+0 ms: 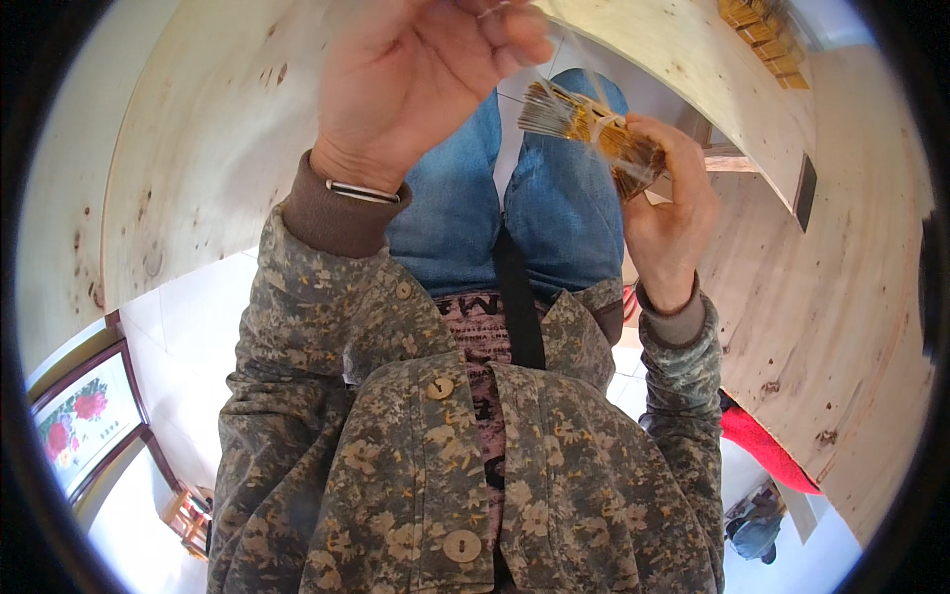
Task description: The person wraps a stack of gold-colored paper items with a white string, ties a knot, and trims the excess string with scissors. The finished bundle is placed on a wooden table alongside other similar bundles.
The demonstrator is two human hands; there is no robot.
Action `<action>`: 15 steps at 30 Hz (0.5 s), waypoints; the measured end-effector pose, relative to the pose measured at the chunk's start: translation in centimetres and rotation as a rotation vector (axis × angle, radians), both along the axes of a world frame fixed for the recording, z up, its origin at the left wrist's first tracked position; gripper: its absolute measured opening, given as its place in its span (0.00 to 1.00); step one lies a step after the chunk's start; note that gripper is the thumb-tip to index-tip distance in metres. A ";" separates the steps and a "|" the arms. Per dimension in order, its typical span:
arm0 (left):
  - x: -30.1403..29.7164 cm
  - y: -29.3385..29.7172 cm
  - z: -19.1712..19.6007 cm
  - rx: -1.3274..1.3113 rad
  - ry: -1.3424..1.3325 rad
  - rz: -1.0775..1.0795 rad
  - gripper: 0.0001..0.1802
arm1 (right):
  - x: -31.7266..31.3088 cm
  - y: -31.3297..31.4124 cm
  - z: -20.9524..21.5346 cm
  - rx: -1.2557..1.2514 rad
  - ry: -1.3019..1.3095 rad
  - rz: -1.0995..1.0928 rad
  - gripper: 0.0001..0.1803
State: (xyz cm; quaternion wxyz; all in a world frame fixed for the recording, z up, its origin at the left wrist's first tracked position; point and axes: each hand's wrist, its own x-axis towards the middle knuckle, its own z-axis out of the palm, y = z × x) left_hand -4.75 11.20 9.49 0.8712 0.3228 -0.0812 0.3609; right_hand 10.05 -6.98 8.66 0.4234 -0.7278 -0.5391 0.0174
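My right hand (671, 210) grips a bundle of thin golden-yellow sticks (594, 127) tied with a band, its frayed pale end pointing left over my blue jeans (554, 208). My left hand (416, 79) is raised above my lap with the fingertips curled and pinched together near the top edge; a thin strand seems to run from them, but it is too blurred to tell. A metal bangle (361, 192) sits on that wrist. Both sleeves are a camouflage-flowered jacket (445, 445).
Curved plywood boards (198, 148) stand on my left and right (841, 297). More yellow stick bundles (762, 35) lie at the top right. A red object (762, 441) rests at the lower right, and a framed flower picture (84, 416) leans at the lower left on white floor tiles.
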 end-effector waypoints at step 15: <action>1.1 3.1 2.6 0.228 -0.059 0.377 0.16 | 1.0 0.3 0.2 -0.152 0.860 0.098 0.13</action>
